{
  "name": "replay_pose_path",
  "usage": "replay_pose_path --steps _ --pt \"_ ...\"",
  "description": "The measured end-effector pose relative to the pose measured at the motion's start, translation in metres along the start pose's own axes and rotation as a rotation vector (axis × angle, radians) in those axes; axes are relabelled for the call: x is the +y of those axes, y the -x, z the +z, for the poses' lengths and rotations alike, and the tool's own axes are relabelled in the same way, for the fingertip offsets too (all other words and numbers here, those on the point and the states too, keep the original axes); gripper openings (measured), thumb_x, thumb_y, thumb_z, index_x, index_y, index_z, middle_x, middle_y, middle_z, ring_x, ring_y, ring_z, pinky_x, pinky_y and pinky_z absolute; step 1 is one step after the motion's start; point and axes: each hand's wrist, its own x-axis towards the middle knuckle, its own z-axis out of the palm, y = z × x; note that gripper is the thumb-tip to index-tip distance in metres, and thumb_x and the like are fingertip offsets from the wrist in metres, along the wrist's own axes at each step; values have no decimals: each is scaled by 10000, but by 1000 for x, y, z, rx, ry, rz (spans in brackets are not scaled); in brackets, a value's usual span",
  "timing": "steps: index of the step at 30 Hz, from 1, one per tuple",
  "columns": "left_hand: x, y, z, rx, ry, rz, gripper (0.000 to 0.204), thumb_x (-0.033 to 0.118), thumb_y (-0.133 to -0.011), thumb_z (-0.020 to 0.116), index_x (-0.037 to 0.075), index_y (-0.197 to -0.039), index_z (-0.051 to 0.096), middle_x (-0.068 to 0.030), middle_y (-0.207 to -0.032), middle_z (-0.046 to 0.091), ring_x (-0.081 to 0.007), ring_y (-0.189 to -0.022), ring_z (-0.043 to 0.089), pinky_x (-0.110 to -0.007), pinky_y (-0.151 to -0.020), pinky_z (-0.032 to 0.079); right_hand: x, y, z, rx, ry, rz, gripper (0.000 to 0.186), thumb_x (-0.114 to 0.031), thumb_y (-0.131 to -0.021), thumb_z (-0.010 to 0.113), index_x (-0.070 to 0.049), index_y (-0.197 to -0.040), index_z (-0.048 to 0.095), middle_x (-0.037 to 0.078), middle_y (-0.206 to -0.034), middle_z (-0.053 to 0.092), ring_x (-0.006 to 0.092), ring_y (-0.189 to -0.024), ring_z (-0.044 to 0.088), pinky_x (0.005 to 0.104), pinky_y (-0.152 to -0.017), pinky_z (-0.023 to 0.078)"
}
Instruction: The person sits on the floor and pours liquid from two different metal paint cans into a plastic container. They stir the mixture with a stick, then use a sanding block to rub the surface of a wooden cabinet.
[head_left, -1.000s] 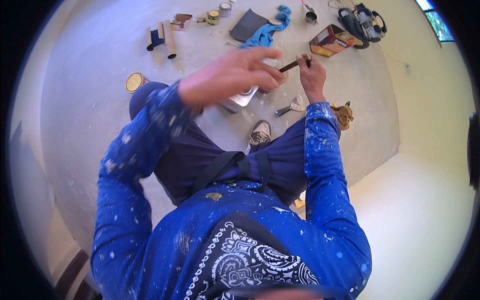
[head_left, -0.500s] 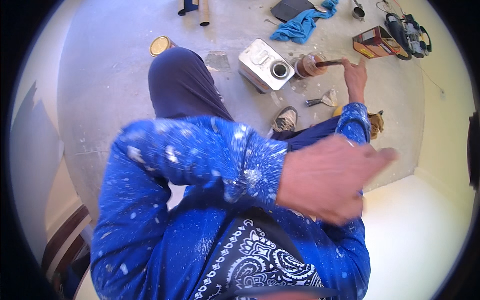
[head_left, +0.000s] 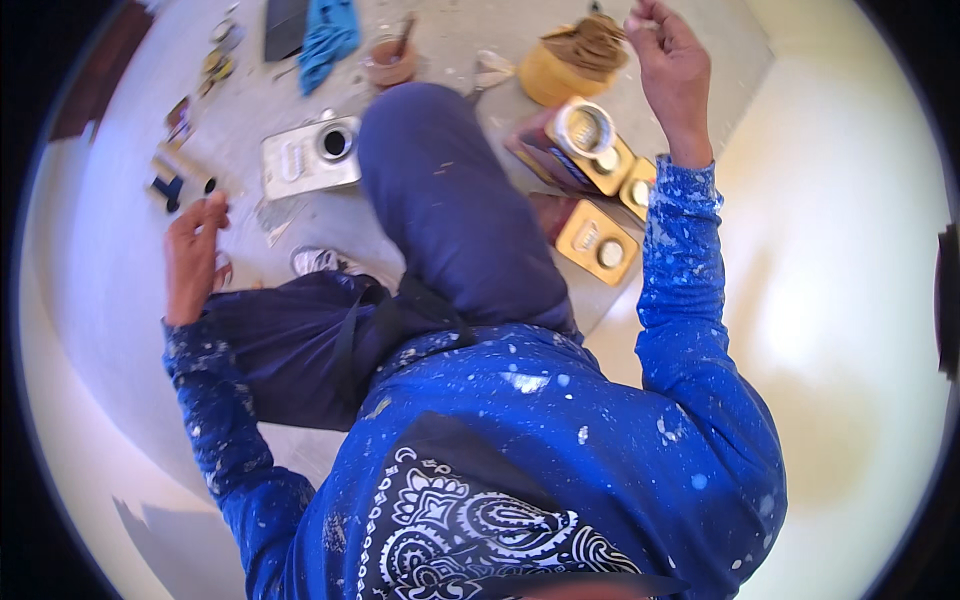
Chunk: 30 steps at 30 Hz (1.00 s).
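Neither left hand [head_left: 192,258] nor right hand [head_left: 677,80] visibly grips anything, fingers part-curled; stick [head_left: 405,34] leans in tub [head_left: 388,70], presumably containing drips.

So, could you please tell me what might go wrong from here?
The silver rectangular can appears uncapped beside the right knee, so shifting that knee could tip the can. The brown stick leaning in the translucent tub might get knocked and overturn the tub. The round tin seems perched on a gold-topped can and might fall if bumped.
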Motion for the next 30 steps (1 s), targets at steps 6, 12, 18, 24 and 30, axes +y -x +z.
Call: replay_pose_path --steps 6,12,18,24,30 --pt "-6 -26 11 -164 -374 169 559 329 -937 724 55 -1397 563 -213 -1314 645 -338 -1247 596 -446 -1053 457 101 88 -62 -330 409 223 441 -272 -894 687 -60 -1280 676 194 -1051 736 355 -983 699 430 -902 536" --pt "-4 -62 39 -354 -504 273 704 389 -907 747 15 -1450 501 -244 -1423 580 -386 -1332 551 -469 -1116 429 184 163 -60 -358 701 329 520 -290 -877 751 -17 -1308 654 220 -1158 714 369 -1138 659 424 -983 510" --pt "-50 -74 55 -357 -444 354 734 431 -912 738 14 -1463 493 -256 -1438 563 -391 -1323 555 -458 -1122 428 165 180 -50 -261 556 340 532 -282 -817 774 -26 -1271 668 237 -1236 666 401 -1116 642 448 -990 502" --pt "-51 -59 91 -166 -566 383 1052 263 -663 925 68 -1533 366 -236 -1434 508 -422 -1336 509 -460 -1127 421 8 118 -31 168 -49 -35 396 -139 -945 678 16 -1308 640 110 -1102 655 178 -931 638 331 -849 542" --pt "-36 -67 125 -94 -922 415 1259 322 -574 974 100 -1587 262 -208 -1568 376 -410 -1464 349 -595 -1172 321 -120 65 171 -399 -60 -531 450 -379 -838 743 -29 -1114 681 203 -993 701 344 -845 697 453 -787 554"
